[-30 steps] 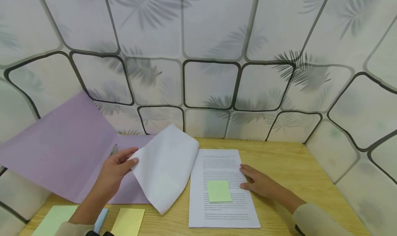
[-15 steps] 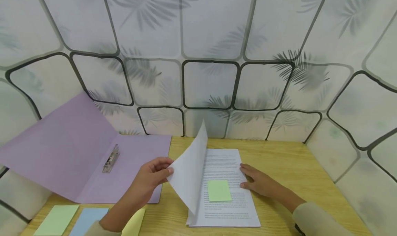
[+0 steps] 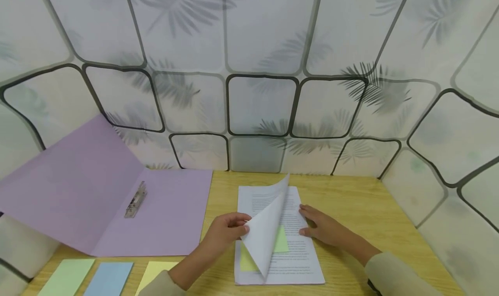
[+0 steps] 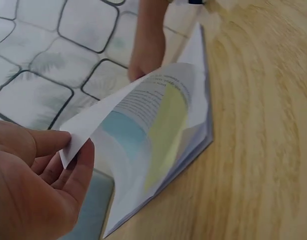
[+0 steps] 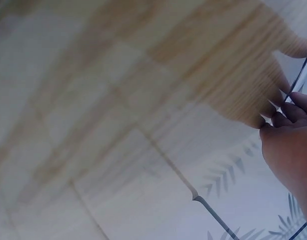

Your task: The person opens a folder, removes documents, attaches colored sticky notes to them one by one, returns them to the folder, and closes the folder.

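A stack of printed paper lies on the table in the head view. My left hand pinches the left edge of a curled sheet standing up over the stack. A green sticky note is partly covered by the curl, and a yellow sticky note shows at its left. In the left wrist view, the left hand holds the sheet's edge; yellow and blue notes appear beneath. My right hand rests against the stack's right edge, thumb and fingers apart.
An open purple folder with a metal clip lies to the left, its cover leaning on the patterned wall. Green, blue and yellow sticky pads lie along the near left of the wooden table.
My left hand has moved right, bringing the lifted sheet from beside the folder over to the stack. The folder's clip is uncovered and a yellow note has come into sight. My right hand stays put.
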A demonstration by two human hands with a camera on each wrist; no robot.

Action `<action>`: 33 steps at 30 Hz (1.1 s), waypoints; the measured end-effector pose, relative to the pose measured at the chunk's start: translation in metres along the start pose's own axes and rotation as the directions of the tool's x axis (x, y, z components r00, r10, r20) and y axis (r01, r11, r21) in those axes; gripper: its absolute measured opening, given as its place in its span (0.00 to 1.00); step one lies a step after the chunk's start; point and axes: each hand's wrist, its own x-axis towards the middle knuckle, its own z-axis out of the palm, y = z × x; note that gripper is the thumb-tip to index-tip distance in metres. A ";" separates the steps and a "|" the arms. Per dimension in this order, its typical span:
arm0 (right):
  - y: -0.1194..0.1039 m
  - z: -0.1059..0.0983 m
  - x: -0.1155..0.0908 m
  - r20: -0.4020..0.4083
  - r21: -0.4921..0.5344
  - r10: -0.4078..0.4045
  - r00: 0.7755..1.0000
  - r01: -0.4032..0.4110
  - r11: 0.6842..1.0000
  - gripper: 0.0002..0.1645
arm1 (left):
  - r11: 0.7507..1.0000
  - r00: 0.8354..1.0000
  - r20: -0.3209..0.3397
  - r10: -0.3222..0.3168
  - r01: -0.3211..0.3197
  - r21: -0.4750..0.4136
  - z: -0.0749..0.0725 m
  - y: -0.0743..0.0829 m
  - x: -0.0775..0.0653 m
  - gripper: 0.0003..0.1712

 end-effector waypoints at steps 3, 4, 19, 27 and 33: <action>0.000 0.000 0.000 -0.001 0.007 0.006 1.000 -0.006 1.000 0.49 | 0.999 1.000 0.020 0.002 -0.003 0.038 0.009 -0.008 0.005 0.17; 0.000 0.000 0.000 -0.001 0.014 0.011 1.000 -0.011 1.000 0.49 | 0.999 1.000 0.028 0.002 -0.003 0.050 0.012 -0.010 0.006 0.16; -0.006 -0.005 0.003 -0.130 0.387 0.175 0.976 -0.112 0.915 0.41 | 0.999 0.994 0.105 -0.026 0.022 0.039 0.061 -0.027 0.016 0.11; -0.003 -0.003 0.005 -0.090 0.310 0.197 0.976 -0.160 0.937 0.42 | 0.993 0.983 0.175 -0.049 0.029 0.116 0.085 -0.027 0.018 0.11; 0.000 -0.003 0.003 -0.072 0.221 0.122 0.990 -0.104 0.970 0.38 | 0.993 0.965 0.260 -0.043 0.011 0.121 0.100 -0.029 0.019 0.10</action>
